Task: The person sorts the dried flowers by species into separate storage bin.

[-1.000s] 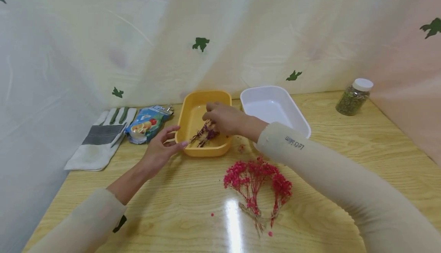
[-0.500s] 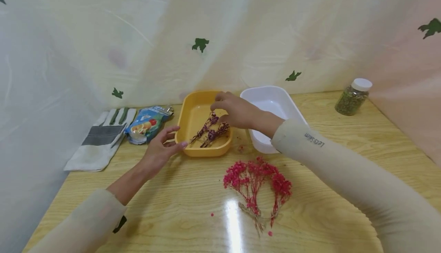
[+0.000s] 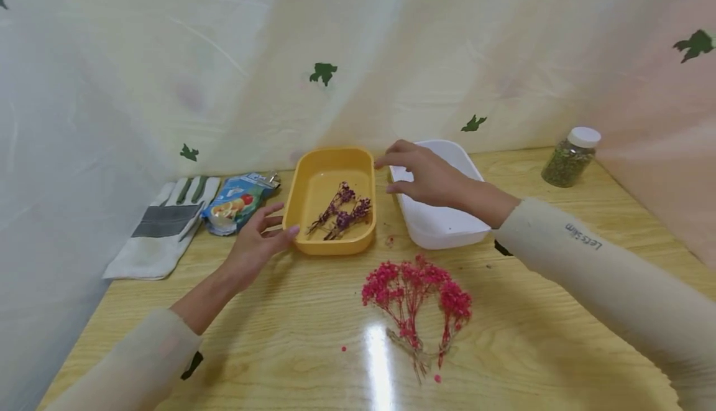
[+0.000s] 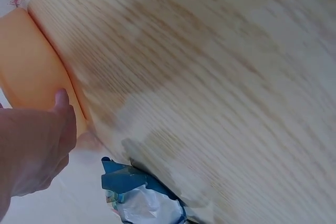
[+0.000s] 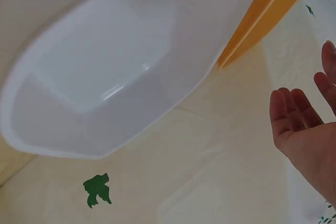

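My left hand (image 3: 254, 243) rests its thumb and fingers against the left front corner of a yellow tray (image 3: 335, 247). In the left wrist view, the thumb of that left hand (image 4: 39, 148) lies by the tray's outer wall. Inside the tray, two sprigs of dried purple flowers (image 3: 345, 213) lie side by side with their stems toward me. My right hand (image 3: 427, 178) hovers above the left rim of a white tray (image 3: 447, 238), fingers loosely bent around nothing. Dried pink flowers (image 3: 411, 293) lie on the table in front of both trays.
A blue pouch (image 3: 237, 203) and white-grey work gloves (image 3: 168, 227) lie left of the yellow tray. A jar with a white lid (image 3: 570, 157) stands at the back right. Small pink bits are scattered on the wooden table (image 3: 302, 336). A curtain (image 3: 224, 75) hangs behind.
My right hand has let go of the purple flowers in the yellow tray and moved right, over the white tray's left side. The left hand has stayed at the tray's corner.
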Tool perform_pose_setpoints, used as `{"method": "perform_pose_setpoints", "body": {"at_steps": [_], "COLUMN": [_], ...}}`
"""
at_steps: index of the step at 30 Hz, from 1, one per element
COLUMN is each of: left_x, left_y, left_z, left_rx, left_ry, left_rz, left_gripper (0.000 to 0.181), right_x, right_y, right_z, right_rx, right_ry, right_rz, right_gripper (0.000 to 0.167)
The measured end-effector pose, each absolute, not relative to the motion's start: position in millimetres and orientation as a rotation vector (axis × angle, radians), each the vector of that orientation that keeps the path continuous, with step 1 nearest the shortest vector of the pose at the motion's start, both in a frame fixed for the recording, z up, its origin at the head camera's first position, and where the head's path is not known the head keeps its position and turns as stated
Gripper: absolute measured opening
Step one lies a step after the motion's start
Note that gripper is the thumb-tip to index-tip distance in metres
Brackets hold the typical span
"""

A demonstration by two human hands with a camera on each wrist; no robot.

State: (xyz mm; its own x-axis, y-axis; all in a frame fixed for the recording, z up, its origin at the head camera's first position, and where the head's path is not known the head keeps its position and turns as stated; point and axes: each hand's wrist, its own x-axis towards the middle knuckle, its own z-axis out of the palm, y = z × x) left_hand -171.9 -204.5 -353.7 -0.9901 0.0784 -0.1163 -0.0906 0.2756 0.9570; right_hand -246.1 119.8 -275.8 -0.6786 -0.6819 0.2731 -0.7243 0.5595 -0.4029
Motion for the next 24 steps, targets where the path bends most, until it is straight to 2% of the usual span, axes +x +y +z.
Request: {"method": "perform_pose_setpoints", "body": {"at_steps": [3, 15, 24], "left_x": [-168, -140, -120], "left_y": [-206, -209, -190], "left_z": [-352, -352, -357], "left_rx": [-0.079, -0.222, -0.235], "left_ry": [2.348, 2.358, 2.305], "left_rz": [1.867, 1.846, 1.87], "left_gripper": [0.079, 0.062, 0.053], "right_x": [-240, -219, -202], "right_y": [133, 186, 223], "right_z": [-274, -282, -296], "right_rx": [1.232, 1.04, 0.903], "right_ry": [-2.651, -2.687, -2.697], "right_rz": [0.764, 0.877, 0.898], "right_gripper": [0.04, 0.044, 0.052]}}
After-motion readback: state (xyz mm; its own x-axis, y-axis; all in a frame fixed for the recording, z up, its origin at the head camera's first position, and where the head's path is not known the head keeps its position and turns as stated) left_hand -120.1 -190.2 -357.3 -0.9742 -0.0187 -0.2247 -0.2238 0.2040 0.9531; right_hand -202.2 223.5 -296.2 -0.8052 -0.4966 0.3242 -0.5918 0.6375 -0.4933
